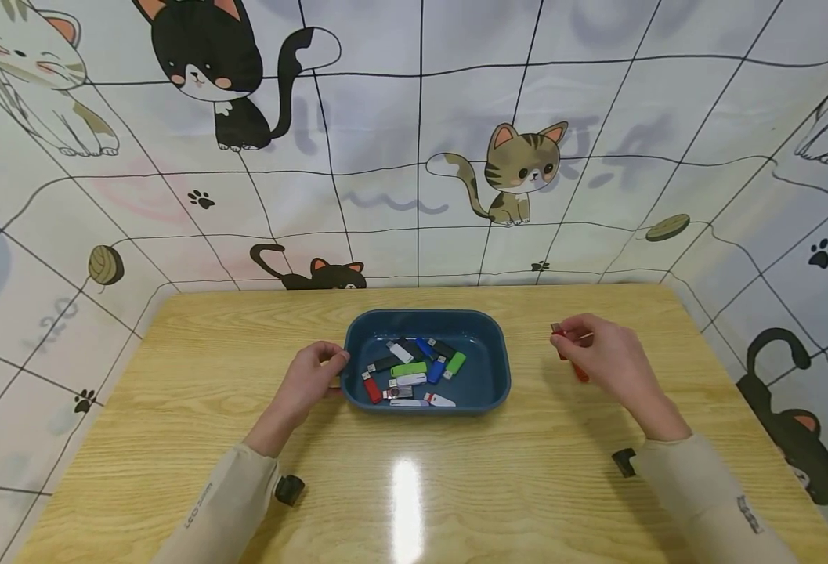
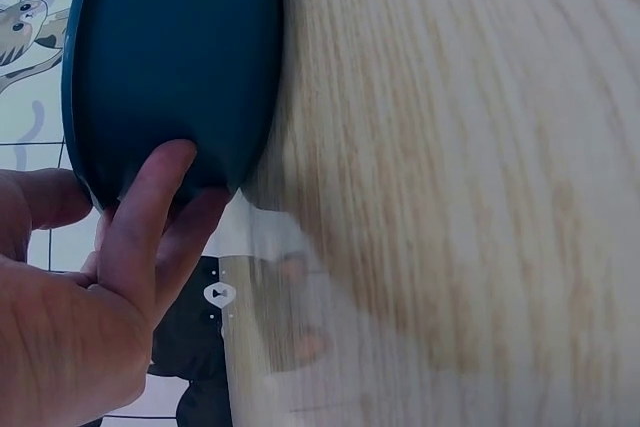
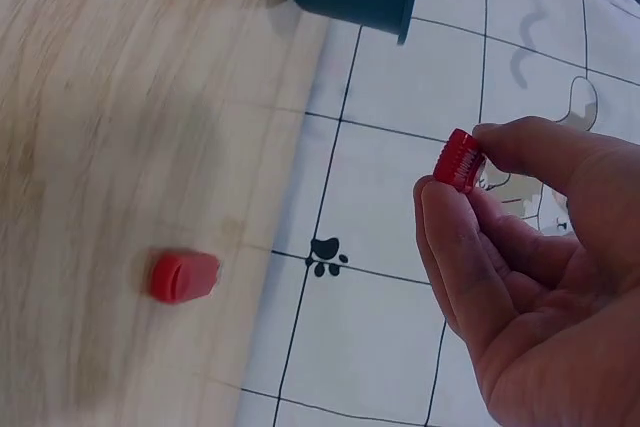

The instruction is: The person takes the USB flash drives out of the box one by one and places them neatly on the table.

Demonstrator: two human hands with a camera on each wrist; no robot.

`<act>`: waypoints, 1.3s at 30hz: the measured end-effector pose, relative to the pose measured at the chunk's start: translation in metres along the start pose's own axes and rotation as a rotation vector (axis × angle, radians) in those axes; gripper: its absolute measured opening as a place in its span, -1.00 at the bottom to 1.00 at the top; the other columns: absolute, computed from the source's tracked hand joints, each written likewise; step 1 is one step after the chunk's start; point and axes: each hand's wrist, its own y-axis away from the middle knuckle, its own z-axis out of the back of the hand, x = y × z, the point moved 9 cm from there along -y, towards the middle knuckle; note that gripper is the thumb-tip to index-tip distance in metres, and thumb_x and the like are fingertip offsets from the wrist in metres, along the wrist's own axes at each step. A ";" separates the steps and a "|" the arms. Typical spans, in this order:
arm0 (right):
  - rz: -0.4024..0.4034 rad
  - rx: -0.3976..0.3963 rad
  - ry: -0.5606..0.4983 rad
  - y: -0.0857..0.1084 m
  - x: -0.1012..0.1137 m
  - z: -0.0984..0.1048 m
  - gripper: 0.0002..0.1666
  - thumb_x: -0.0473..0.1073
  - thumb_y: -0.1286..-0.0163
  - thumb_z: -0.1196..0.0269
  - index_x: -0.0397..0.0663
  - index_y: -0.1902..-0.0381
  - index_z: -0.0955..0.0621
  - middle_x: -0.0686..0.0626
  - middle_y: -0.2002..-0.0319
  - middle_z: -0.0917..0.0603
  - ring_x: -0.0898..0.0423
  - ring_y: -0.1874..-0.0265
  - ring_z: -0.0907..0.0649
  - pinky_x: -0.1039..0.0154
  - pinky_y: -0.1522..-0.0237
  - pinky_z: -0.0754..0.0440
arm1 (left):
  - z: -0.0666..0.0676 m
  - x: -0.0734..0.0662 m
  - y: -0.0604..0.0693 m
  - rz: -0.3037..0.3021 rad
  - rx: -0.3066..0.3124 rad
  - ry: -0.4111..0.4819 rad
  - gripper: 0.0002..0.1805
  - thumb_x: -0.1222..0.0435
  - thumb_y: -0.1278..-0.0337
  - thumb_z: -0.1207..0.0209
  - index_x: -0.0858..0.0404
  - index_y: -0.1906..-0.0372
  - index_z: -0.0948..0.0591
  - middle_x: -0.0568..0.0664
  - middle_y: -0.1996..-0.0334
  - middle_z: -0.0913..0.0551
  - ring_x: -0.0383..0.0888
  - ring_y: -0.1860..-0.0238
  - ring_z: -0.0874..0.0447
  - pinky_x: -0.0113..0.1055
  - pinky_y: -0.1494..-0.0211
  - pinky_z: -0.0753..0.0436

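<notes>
A dark blue plastic tray stands on the table with several USB flash drives inside: red, green, blue, white and black. My left hand grips its left end, thumb at the rim and fingers against the outer wall. To the right of the tray, my right hand pinches a red USB flash drive between thumb and fingertips, above the table; its metal plug shows in the head view. Below that hand a second red flash drive lies on the table.
The tray rests on a light wood table. Behind and at both sides hangs a white cloth with cat drawings and a line grid. Something small and yellow shows beside the left fingers, mostly hidden. A bright reflection lies on the tabletop.
</notes>
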 end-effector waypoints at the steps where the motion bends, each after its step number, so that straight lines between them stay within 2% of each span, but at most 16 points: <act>1: -0.003 -0.003 0.006 0.000 -0.002 0.001 -0.53 0.06 -0.48 -0.32 -0.21 -0.11 -0.66 -0.17 0.08 -0.77 -0.14 0.09 -0.74 0.14 0.25 -0.61 | 0.000 0.001 0.000 0.002 -0.002 0.001 -0.68 0.29 -0.58 -0.05 0.49 -0.14 -0.51 0.31 -0.10 -0.51 0.08 0.12 -0.65 -0.18 0.15 -0.79; 11: -0.007 0.004 0.046 -0.003 -0.029 0.005 -0.53 0.03 -0.53 -0.25 -0.27 -0.11 -0.64 -0.27 0.05 -0.76 -0.22 0.05 -0.71 -0.05 0.18 -0.65 | 0.003 0.006 -0.001 0.011 -0.026 0.020 -0.69 0.29 -0.58 -0.04 0.49 -0.13 -0.51 0.31 -0.12 -0.51 0.04 0.11 -0.63 -0.19 0.15 -0.79; 16: -0.020 0.040 0.062 -0.006 -0.043 0.004 -0.48 0.04 -0.54 -0.24 -0.34 -0.14 -0.62 -0.24 0.11 -0.78 -0.23 0.08 -0.70 -0.02 0.23 -0.64 | 0.003 0.006 -0.001 0.007 -0.033 0.022 -0.68 0.29 -0.57 -0.05 0.48 -0.14 -0.52 0.31 -0.13 -0.52 0.04 0.10 -0.62 -0.19 0.14 -0.79; 23: -0.060 0.085 0.093 -0.012 -0.061 0.000 -0.50 -0.03 -0.49 -0.30 -0.44 -0.05 -0.62 -0.28 0.17 -0.75 -0.16 0.25 -0.69 0.13 0.35 -0.57 | 0.001 0.008 -0.003 0.009 -0.035 0.032 -0.67 0.27 -0.57 -0.06 0.47 -0.14 -0.52 0.31 -0.15 -0.52 0.02 0.11 -0.62 -0.21 0.15 -0.79; 31: -0.094 0.149 0.138 -0.016 -0.076 -0.007 -0.52 -0.05 -0.48 -0.29 -0.44 -0.02 -0.65 -0.30 0.15 -0.75 -0.16 0.26 -0.70 0.00 0.29 -0.61 | 0.000 0.008 -0.002 0.002 -0.034 0.026 -0.67 0.26 -0.57 -0.05 0.47 -0.14 -0.52 0.31 -0.15 -0.52 0.03 0.10 -0.62 -0.19 0.14 -0.79; 39: -0.105 0.170 0.184 -0.020 -0.083 -0.010 -0.56 -0.06 -0.45 -0.28 -0.41 0.03 -0.68 -0.29 0.12 -0.76 -0.15 0.26 -0.68 0.01 0.28 -0.58 | 0.000 0.007 -0.002 0.000 -0.039 0.015 -0.67 0.25 -0.58 -0.06 0.46 -0.14 -0.53 0.31 -0.15 -0.53 0.04 0.10 -0.63 -0.17 0.11 -0.79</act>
